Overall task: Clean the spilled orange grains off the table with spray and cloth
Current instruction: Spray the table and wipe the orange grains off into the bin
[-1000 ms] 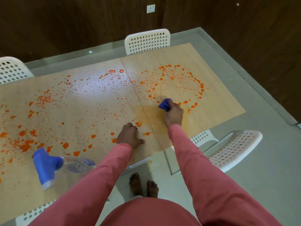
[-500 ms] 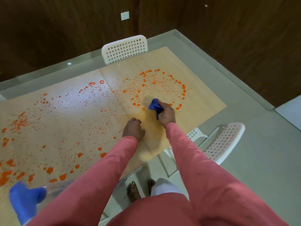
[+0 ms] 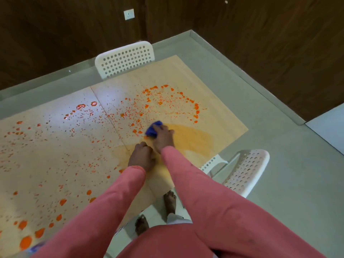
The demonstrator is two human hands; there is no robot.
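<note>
Right hand (image 3: 163, 135) grips a bunched blue cloth (image 3: 153, 128), pressing it on the table (image 3: 219, 112) at the near edge of the right-side ring of orange grains (image 3: 167, 101). Left hand (image 3: 142, 158) rests on the table just beside the right wrist, fingers curled under, holding nothing as far as I can tell.

Progress: early. One patch is wiped, a smeared wet orange film (image 3: 193, 138) to the right of the cloth and running back toward the near edge under the hands. No loose grains in that patch, but the film itself looks like it needs another pass.

Left to do: most of it. The ring beyond the cloth is untouched, and scattered grains and bigger blobs cover the whole left half of the table, down to the near left corner.

Spray bottle (image 3: 36, 247): only a blue sliver at bottom left, probably it, mostly hidden by the left sleeve.
</note>
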